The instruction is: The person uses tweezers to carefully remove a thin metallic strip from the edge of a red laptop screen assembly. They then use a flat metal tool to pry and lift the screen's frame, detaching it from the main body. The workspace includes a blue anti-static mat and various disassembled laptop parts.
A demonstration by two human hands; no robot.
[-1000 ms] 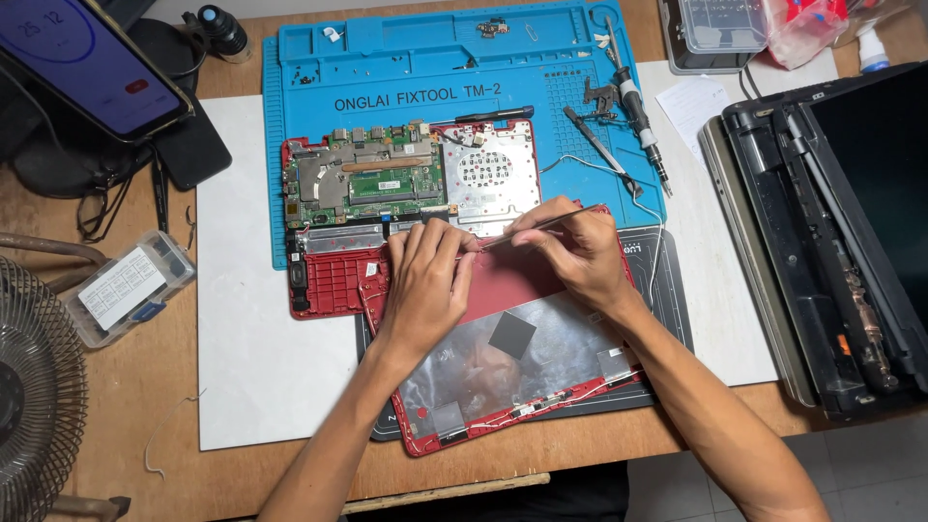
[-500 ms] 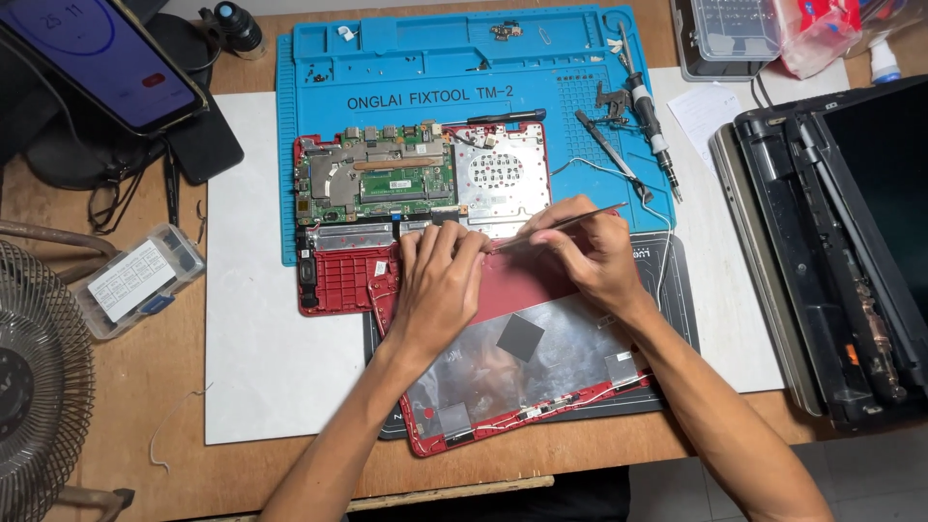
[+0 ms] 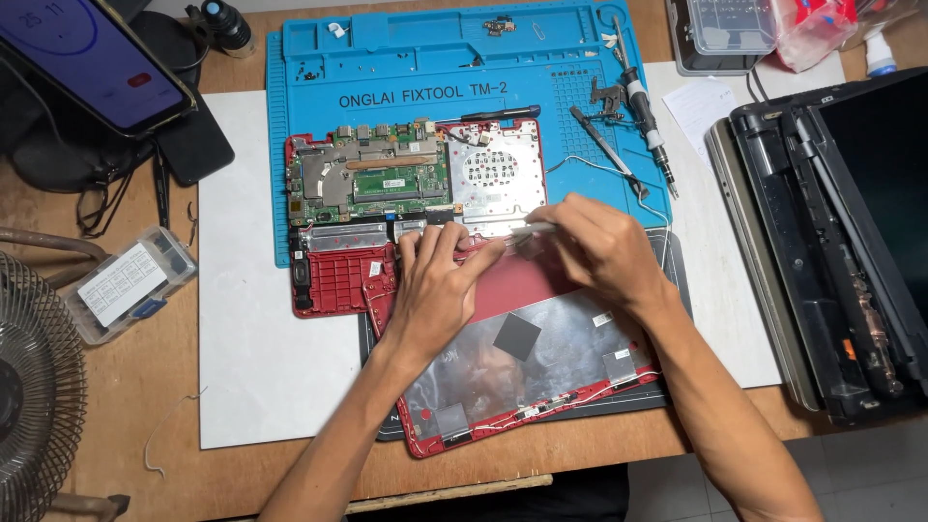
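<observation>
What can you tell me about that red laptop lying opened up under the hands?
The red laptop lies flat and opened, partly on a blue mat. Its base shows a green circuit board, a perforated metal plate and ribbed red plastic. The lid shell, silvery inside with a dark square patch, tilts toward the viewer. The left hand presses it; the right hand works a thin tool at the hinge.
</observation>
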